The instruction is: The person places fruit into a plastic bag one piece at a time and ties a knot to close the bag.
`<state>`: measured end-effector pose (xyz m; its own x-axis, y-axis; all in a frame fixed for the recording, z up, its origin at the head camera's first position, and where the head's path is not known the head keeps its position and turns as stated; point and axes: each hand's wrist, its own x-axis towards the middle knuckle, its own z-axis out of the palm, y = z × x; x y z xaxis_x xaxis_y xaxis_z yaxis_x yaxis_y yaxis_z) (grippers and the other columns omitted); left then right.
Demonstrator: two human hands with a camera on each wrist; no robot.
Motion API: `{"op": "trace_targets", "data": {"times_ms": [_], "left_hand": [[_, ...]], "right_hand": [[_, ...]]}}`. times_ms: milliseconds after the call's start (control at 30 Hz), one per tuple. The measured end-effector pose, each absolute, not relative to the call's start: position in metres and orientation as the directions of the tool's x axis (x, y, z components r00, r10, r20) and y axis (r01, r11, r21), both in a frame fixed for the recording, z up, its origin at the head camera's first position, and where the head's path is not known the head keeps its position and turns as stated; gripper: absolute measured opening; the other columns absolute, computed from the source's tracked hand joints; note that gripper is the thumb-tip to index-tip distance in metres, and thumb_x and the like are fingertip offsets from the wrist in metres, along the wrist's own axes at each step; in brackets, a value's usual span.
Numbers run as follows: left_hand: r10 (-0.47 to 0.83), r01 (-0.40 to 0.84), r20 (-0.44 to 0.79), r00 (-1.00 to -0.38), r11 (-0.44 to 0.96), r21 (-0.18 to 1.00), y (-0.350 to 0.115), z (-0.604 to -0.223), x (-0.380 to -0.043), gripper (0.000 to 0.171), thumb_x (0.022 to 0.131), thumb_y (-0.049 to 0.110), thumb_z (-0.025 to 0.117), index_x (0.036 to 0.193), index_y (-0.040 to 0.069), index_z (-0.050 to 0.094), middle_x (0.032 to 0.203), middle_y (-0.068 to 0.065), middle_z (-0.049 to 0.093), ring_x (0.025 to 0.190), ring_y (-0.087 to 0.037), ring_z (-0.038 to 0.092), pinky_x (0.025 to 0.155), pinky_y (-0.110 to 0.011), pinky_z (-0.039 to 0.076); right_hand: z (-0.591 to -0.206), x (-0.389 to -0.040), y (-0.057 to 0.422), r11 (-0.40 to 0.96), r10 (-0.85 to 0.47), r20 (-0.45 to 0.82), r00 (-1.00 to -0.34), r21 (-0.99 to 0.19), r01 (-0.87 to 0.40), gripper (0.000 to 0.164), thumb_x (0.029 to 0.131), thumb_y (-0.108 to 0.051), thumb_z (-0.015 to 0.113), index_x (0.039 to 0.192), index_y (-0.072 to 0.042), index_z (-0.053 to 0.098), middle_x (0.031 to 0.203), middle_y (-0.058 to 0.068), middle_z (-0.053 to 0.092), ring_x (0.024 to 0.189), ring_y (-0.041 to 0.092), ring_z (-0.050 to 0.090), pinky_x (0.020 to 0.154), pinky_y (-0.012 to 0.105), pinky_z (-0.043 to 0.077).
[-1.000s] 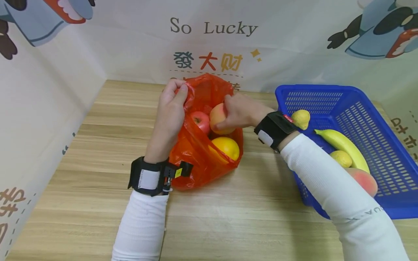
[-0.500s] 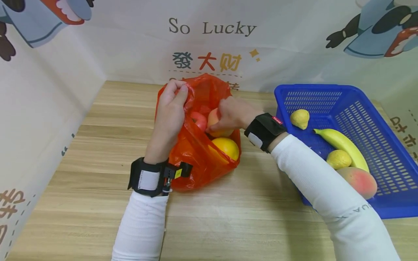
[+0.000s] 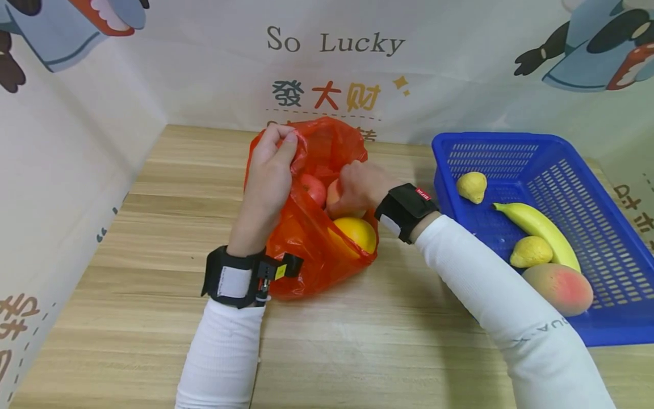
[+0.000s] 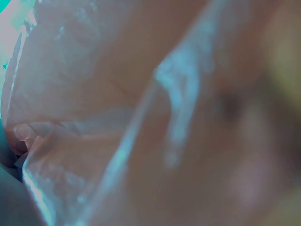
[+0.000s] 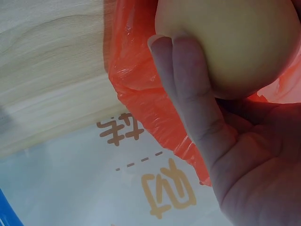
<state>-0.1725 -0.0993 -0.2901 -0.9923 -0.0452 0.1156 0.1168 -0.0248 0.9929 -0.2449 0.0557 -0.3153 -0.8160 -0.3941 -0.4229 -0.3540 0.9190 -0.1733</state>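
Observation:
In the head view, a red plastic bag (image 3: 306,267) stands with its mouth spread. The left hand (image 3: 268,182) grips the bag's rim at its upper left. Inside the bag mouth, the right hand (image 3: 365,184) holds a peach (image 3: 334,192), partly covered by the fingers. Fingers curve against the pale round side of this peach (image 5: 225,42) in the right wrist view. A red apple (image 3: 313,189) lies just left of the peach, and a yellow lemon-like fruit (image 3: 357,232) sits nearer the front of the bag. Blurred bag plastic (image 4: 94,94) fills most of the left wrist view.
To the right stands a blue basket (image 3: 608,221) with a banana (image 3: 541,227), two small yellow fruits, one at the back (image 3: 472,187), and another peach (image 3: 559,288). A printed backdrop (image 3: 204,68) rises behind the wooden table (image 3: 128,272).
The right hand has moved slightly left and down, carrying the peach deeper into the bag. More of the basket's peach shows as the right forearm shifts. The left hand keeps its hold.

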Motion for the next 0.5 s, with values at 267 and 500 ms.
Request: {"op": "trace_targets", "data": {"times_ms": [267, 500], "left_hand": [[-0.041, 0.116, 0.115, -0.993, -0.029, 0.993, -0.0988, -0.2904, -0.1737, 0.017, 0.107, 0.024, 0.036, 0.113, 0.013, 0.047, 0.111, -0.003, 0.052, 0.100, -0.021, 0.055, 0.082, -0.025, 0.055], [-0.032, 0.120, 0.120, -0.992, -0.016, 0.993, -0.0984, -0.2905, -0.1733, 0.016, 0.107, 0.025, 0.036, 0.111, 0.013, 0.046, 0.109, -0.003, 0.051, 0.099, -0.021, 0.055, 0.082, -0.025, 0.055]], "right_hand": [[-0.3201, -0.2484, 0.0543, 0.916, -0.394, -0.432, -0.812, -0.112, -0.385, 0.040, 0.084, -0.052, 0.065, 0.078, -0.013, 0.058, 0.063, 0.000, 0.050, 0.065, 0.020, 0.058, 0.056, 0.025, 0.044], [-0.3183, -0.2478, 0.0608, 0.926, -0.372, -0.461, -0.806, -0.121, -0.358, 0.049, 0.083, -0.063, 0.062, 0.088, -0.015, 0.059, 0.073, 0.002, 0.059, 0.074, 0.022, 0.061, 0.061, 0.027, 0.048]]}}
